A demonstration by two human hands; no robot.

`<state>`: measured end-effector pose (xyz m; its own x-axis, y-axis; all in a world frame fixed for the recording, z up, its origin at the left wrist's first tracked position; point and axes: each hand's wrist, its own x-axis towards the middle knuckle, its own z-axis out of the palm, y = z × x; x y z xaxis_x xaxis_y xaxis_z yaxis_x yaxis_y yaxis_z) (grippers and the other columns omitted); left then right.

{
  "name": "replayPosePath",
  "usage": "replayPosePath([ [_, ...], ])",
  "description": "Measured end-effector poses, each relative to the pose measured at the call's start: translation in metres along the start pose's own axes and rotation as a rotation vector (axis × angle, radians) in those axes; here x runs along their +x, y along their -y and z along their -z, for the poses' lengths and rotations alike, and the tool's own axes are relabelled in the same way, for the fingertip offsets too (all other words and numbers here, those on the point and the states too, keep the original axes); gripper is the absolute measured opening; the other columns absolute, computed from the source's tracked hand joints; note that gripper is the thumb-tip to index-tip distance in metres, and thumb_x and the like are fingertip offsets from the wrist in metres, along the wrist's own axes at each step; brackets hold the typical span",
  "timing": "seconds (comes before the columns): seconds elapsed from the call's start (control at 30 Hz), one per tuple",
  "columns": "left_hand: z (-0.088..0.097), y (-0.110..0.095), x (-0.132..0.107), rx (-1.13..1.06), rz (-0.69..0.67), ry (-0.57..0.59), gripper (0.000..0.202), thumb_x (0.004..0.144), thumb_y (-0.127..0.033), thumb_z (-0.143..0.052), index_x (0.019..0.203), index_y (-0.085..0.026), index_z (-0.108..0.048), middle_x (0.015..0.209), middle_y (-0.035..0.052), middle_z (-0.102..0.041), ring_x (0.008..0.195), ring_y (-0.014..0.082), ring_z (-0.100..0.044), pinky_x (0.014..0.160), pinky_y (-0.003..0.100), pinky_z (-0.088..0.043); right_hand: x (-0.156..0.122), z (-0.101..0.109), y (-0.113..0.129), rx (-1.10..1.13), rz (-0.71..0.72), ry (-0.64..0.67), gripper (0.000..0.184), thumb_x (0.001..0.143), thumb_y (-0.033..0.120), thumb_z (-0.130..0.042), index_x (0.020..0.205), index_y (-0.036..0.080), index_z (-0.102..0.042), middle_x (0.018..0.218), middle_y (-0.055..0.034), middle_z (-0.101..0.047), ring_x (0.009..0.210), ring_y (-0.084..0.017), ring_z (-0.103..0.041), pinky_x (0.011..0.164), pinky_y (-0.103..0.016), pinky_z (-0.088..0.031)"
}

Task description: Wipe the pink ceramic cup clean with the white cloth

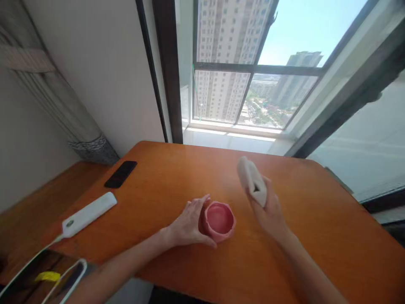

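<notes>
Pink bowl (220,217) first: it sits upright on the desk (303,202), straight ahead of me, its round mouth facing up. My left grip (188,223) is at its nine o'clock side, open in a wide C, with thumb toward six and fingers toward eleven; the thumb lies right against the bowl, but I cannot tell whether every finger touches. My right grip (267,207) is closed on a folded white cloth (253,177), pinched between thumb and fingers and held up off the desk, at about one o'clock from the bowl. The cloth's far end points toward eleven, its folds slightly parted at the near end. Farther out, a black phone (120,174) lies flat at ten o'clock, and a long white bar with a cord (90,214) at nine. Beyond the desk, at twelve, is a window (224,66).
</notes>
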<state>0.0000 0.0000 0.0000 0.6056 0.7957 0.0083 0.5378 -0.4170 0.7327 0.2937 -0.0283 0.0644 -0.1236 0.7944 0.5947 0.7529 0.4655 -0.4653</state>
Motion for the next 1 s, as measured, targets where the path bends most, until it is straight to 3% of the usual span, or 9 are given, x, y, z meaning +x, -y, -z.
replayPosePath([
  [0.13, -0.016, -0.005, 0.015, -0.023, -0.102, -0.060, 0.102, 0.061, -0.049, -0.096, 0.150, -0.028, -0.051, 0.150, 0.0153, -0.063, 0.137, 0.0427, -0.061, 0.123, 0.062, -0.041, -0.040, -0.019, 0.027, -0.065, 0.421, 0.465, 0.071, 0.098, 0.017, -0.053, 0.167, 0.016, -0.038, 0.152, -0.0183, -0.065, 0.147, -0.034, -0.058, 0.130, -0.060, -0.039],
  [0.23, -0.020, -0.004, 0.017, -0.112, -0.139, -0.111, 0.106, 0.057, -0.041, -0.098, 0.151, -0.027, -0.049, 0.148, 0.0134, -0.065, 0.133, 0.0390, -0.065, 0.122, 0.056, -0.045, -0.055, -0.029, 0.033, -0.089, 0.406, 0.464, 0.056, 0.099, 0.020, -0.056, 0.154, 0.013, -0.053, 0.139, -0.0169, -0.072, 0.138, -0.034, -0.061, 0.133, -0.063, -0.033],
  [0.33, -0.018, -0.002, 0.017, -0.249, -0.146, -0.099, 0.117, 0.050, -0.037, -0.102, 0.152, -0.027, -0.046, 0.152, 0.0133, -0.062, 0.136, 0.0383, -0.063, 0.122, 0.052, -0.047, -0.056, -0.033, 0.029, 0.019, 0.373, 0.444, 0.031, 0.100, 0.020, -0.049, 0.125, 0.017, -0.069, 0.104, -0.0110, -0.075, 0.104, -0.029, -0.068, 0.121, -0.059, -0.046],
  [0.4, -0.018, -0.003, 0.019, -0.379, -0.117, -0.086, 0.119, 0.052, -0.037, -0.103, 0.155, -0.029, -0.044, 0.151, 0.0122, -0.062, 0.136, 0.0368, -0.064, 0.121, 0.051, -0.048, -0.051, -0.034, 0.025, 0.174, 0.252, 0.409, 0.022, 0.102, 0.023, -0.048, 0.104, 0.020, -0.070, 0.091, -0.0078, -0.071, 0.089, -0.026, -0.065, 0.106, -0.052, -0.055],
  [0.47, -0.018, -0.006, 0.025, -0.528, -0.068, -0.118, 0.104, 0.069, -0.050, -0.094, 0.157, -0.029, -0.041, 0.143, 0.0114, -0.066, 0.129, 0.0343, -0.068, 0.116, 0.051, -0.052, -0.042, -0.037, 0.023, 0.399, -0.008, 0.359, 0.022, 0.104, 0.034, -0.055, 0.100, 0.020, -0.071, 0.092, -0.0069, -0.072, 0.087, -0.024, -0.064, 0.091, -0.043, -0.057],
  [0.57, -0.018, -0.010, 0.045, -0.594, -0.099, -0.341, 0.076, 0.098, -0.064, -0.063, 0.160, -0.028, -0.037, 0.143, 0.0141, -0.062, 0.136, 0.0337, -0.063, 0.118, 0.054, -0.051, -0.021, -0.050, 0.024, 0.811, -0.514, 0.198, 0.042, 0.101, 0.058, -0.066, 0.110, 0.018, -0.074, 0.091, -0.0044, -0.074, 0.079, -0.020, -0.063, 0.072, -0.032, -0.053],
  [0.67, -0.013, -0.008, 0.073, -0.305, -0.356, -0.515, 0.103, 0.085, -0.064, -0.081, 0.167, -0.027, -0.029, 0.167, 0.0187, -0.039, 0.159, 0.0418, -0.038, 0.132, 0.060, -0.033, 0.007, -0.068, 0.028, 1.159, -0.799, -0.031, 0.054, 0.093, 0.067, -0.073, 0.117, 0.018, -0.075, 0.091, -0.0041, -0.076, 0.079, -0.020, -0.064, 0.069, -0.029, -0.052],
  [0.8, -0.004, 0.006, 0.102, -0.135, -0.480, -0.580, 0.099, 0.087, -0.053, -0.083, 0.167, -0.028, -0.031, 0.167, 0.0182, -0.039, 0.157, 0.0408, -0.039, 0.132, 0.060, -0.032, 0.033, -0.091, 0.028, 1.360, -0.902, -0.137, 0.053, 0.085, 0.063, -0.082, 0.115, 0.020, -0.076, 0.097, -0.0047, -0.078, 0.085, -0.021, -0.067, 0.072, -0.030, -0.056],
  [1.0, -0.010, 0.016, 0.099, -0.702, -0.302, -0.526, 0.064, 0.102, -0.063, -0.058, 0.156, -0.030, -0.050, 0.153, 0.0107, -0.059, 0.139, 0.0319, -0.059, 0.124, 0.050, -0.046, 0.023, -0.104, 0.024, 1.071, -0.744, -0.059, 0.027, 0.087, 0.047, -0.069, 0.082, 0.020, -0.067, 0.072, 0.0018, -0.061, 0.066, -0.016, -0.049, 0.062, -0.027, -0.044],
])
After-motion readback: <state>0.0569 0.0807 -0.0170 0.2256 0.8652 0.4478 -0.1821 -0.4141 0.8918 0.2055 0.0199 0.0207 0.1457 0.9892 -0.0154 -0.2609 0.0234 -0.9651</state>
